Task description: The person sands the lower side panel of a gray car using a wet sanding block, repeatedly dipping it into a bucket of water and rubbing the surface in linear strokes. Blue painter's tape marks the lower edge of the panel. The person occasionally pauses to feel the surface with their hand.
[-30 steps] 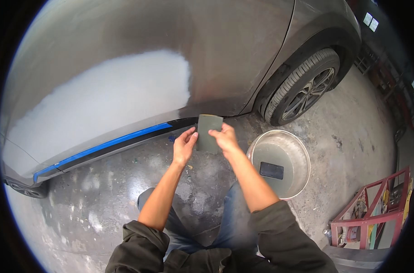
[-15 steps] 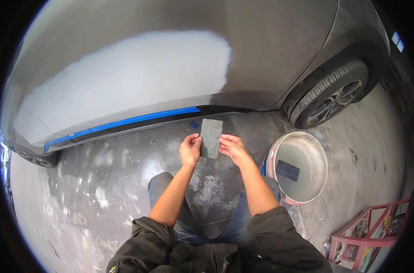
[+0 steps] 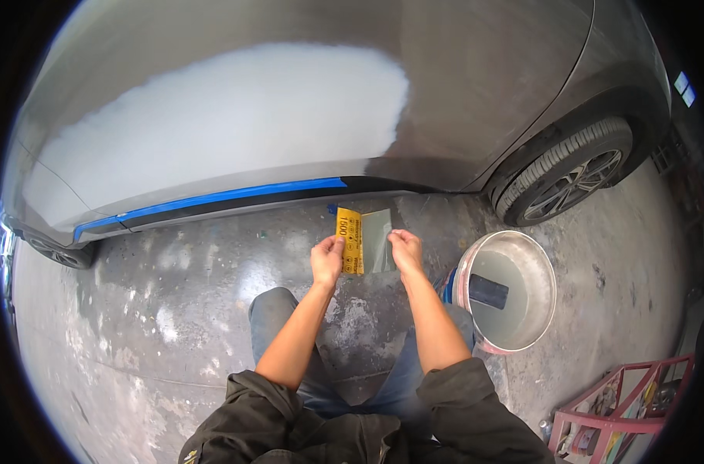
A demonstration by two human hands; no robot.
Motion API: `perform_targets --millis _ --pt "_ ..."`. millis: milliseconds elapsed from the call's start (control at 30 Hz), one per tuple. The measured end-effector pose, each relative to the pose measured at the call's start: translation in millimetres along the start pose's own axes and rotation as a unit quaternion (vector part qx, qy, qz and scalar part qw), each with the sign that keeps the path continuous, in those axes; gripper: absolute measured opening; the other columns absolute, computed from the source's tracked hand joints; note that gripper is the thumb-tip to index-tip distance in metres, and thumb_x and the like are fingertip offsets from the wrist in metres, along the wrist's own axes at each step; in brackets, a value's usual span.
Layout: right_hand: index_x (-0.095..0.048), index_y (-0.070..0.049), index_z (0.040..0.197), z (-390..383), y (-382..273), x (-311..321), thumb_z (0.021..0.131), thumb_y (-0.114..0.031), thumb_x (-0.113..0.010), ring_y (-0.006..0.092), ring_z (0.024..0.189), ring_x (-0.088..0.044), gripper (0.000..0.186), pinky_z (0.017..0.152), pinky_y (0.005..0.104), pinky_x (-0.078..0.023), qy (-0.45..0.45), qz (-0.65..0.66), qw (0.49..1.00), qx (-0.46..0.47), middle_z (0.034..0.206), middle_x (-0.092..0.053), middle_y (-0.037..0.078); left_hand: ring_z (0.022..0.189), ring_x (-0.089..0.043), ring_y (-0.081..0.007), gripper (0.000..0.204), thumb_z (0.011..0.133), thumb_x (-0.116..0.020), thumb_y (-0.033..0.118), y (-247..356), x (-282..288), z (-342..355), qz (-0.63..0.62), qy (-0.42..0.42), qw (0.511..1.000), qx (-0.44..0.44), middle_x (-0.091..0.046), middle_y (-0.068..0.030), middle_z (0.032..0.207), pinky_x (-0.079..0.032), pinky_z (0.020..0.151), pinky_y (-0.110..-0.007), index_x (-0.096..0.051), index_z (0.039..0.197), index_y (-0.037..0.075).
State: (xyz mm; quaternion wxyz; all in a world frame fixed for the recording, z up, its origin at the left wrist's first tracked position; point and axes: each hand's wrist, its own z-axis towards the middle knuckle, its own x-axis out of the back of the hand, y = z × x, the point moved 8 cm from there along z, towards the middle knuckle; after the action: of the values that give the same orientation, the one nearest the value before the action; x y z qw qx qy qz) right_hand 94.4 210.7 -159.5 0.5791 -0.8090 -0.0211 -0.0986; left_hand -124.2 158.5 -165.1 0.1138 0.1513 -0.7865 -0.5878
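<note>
A sheet of sandpaper (image 3: 377, 241) is held up between my hands, low in front of the car door. Its left part shows a yellow printed back, and its right part shows a plain grey face, with a crease between them. My left hand (image 3: 326, 261) pinches the yellow edge between thumb and fingers. The grey part's right edge is gripped by my right hand (image 3: 405, 251), its fingers closed. Beyond the sheet, the grey car door (image 3: 476, 100) bears a large whitish patch (image 3: 244, 116), with blue masking tape (image 3: 228, 193) along its lower edge.
Right of my knee stands a bucket (image 3: 551, 294) of cloudy water with a dark rectangular block (image 3: 489, 292) in it. A car wheel (image 3: 576, 182) is beyond it. A red metal rack (image 3: 599, 421) occupies the lower right. The concrete floor (image 3: 166, 309) is stained.
The sandpaper showed only its grey face before; now its left part is turned to show the yellow back. My right hand has moved slightly right, and the sheet has opened wider.
</note>
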Motion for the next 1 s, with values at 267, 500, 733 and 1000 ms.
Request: perform_targets --millis 267,500,733,1000 --pt "-0.070 0.003 0.097 -4 -2 -35 0.086 -0.013 -0.081 0.0122 0.074 -0.069 0.022 0.068 0.0304 -0.054 -0.090 0.046 0.991 0.084 0.086 -0.077 0.008 0.081 -0.066 -0.0078 0.026 0.106 -0.063 0.018 4 13 0 -0.035 0.030 0.999 -0.019 -0.076 -0.0048 0.094 -0.053 0.074 -0.027 -0.073 0.116 -0.004" --pt "-0.071 0.003 0.101 -6 -2 -32 0.088 -0.024 -0.084 0.0125 0.076 -0.070 0.032 0.065 0.0312 -0.054 -0.077 0.003 0.993 0.091 0.086 -0.076 0.009 0.081 -0.066 -0.0080 0.029 0.105 -0.064 0.022 8 -10 -15 0.043 0.007 0.998 -0.044 -0.077 -0.0044 0.092 -0.053 0.074 -0.027 -0.075 0.115 -0.004" --pt "-0.073 -0.006 0.126 -30 -19 -56 0.098 -0.028 -0.074 0.0152 0.098 -0.070 0.036 0.081 0.0336 -0.059 -0.210 0.035 0.977 0.013 0.113 -0.075 0.008 0.077 -0.061 -0.0070 0.032 0.108 -0.061 0.029 8 -6 -13 -0.016 -0.018 0.999 -0.025 -0.071 0.0006 0.090 -0.050 0.069 -0.025 -0.074 0.110 0.000" --pt "-0.070 0.001 0.129 -10 -13 -30 0.087 -0.026 -0.084 0.0205 0.093 -0.074 0.051 0.084 0.0331 -0.059 -0.035 -0.004 0.994 0.106 0.103 -0.077 0.015 0.079 -0.065 -0.0077 0.030 0.108 -0.061 0.026 1 1 -11 -0.097 -0.048 0.994 0.008 -0.072 -0.0003 0.095 -0.052 0.067 -0.026 -0.072 0.116 0.000"
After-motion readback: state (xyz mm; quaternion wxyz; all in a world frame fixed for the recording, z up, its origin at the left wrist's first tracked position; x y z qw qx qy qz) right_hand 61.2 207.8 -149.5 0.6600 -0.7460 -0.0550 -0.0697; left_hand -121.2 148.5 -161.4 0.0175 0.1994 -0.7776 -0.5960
